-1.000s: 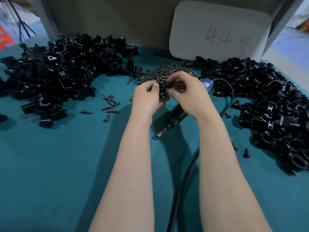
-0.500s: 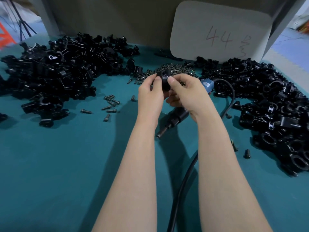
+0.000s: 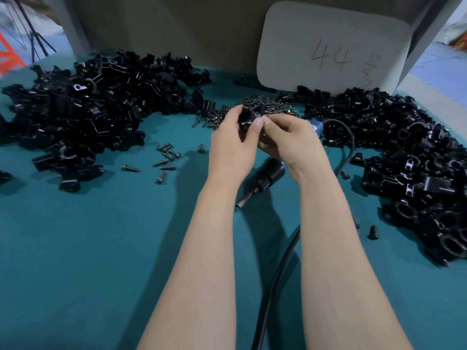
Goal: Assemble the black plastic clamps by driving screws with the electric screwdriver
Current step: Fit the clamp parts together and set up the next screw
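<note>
Teal cloth bench (image 3: 75, 248). Black clamp (image 3: 250, 114) raised near screw heap (image 3: 275, 104). L hand (image 3: 232, 147) fingers curl round it; R hand (image 3: 290, 142) pinches near edge. Prob. light, stiff, slick: grip flat sides, leave screw hole clear. Electric screwdriver (image 3: 267, 175) lies untouched below wrists. Card (image 3: 331, 44): handwritten "44", adj. scribble illegible.

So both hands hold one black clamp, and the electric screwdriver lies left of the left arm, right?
No: the head view shows the electric screwdriver lying between the left forearm and the right forearm. The left hand and right hand do hold one black clamp.
</note>
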